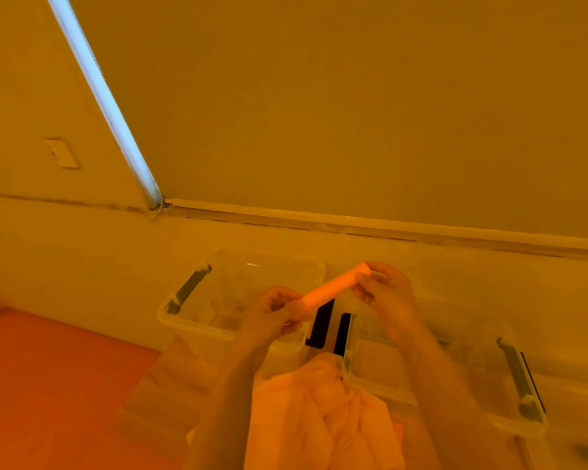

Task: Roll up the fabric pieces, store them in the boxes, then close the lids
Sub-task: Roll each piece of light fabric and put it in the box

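Nearest lies a loose fabric pile (323, 415), not yet rolled. Above it, left hand (275, 317) and right hand (384, 286) pinch the ends of one rolled piece (333, 288) over two open clear boxes, left box (197, 325), right box (489, 418); lids remain unclosed.

Rolled fabric piece (331, 289): tight orange cylinder, tilting up to the right, hanging in the air above the gap between two boxes. Left box (197, 322) and right box (510, 424): clear plastic, lids off, sitting side by side, dark latch handles on their outer ends. Loose pale fabric (323, 415) is lying crumpled near, overlapping the boxes' near edges.
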Action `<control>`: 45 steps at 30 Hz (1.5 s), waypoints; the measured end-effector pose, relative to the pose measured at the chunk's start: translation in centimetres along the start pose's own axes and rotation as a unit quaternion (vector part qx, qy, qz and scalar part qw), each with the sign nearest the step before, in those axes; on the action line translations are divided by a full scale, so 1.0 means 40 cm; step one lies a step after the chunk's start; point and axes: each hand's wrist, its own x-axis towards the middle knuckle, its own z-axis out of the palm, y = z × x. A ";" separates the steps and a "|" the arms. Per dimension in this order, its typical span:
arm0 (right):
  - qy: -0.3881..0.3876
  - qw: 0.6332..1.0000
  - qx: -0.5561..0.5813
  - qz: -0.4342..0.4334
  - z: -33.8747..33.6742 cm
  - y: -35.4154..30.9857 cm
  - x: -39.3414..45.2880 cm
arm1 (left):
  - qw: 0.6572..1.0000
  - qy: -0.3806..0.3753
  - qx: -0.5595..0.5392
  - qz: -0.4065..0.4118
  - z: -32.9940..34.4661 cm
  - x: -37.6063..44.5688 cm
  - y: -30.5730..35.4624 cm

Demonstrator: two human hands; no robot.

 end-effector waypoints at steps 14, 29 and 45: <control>-0.057 0.991 -0.077 0.088 0.421 0.170 0.276 | 0.970 -0.132 0.171 -0.116 -0.336 0.356 -0.021; 0.079 0.978 -0.050 0.186 0.587 0.530 0.402 | 0.918 -0.185 0.262 -0.233 -0.509 0.641 -0.268; 0.052 0.953 -0.169 0.247 0.632 0.725 0.444 | 0.897 -0.119 0.204 -0.374 -0.517 0.706 -0.501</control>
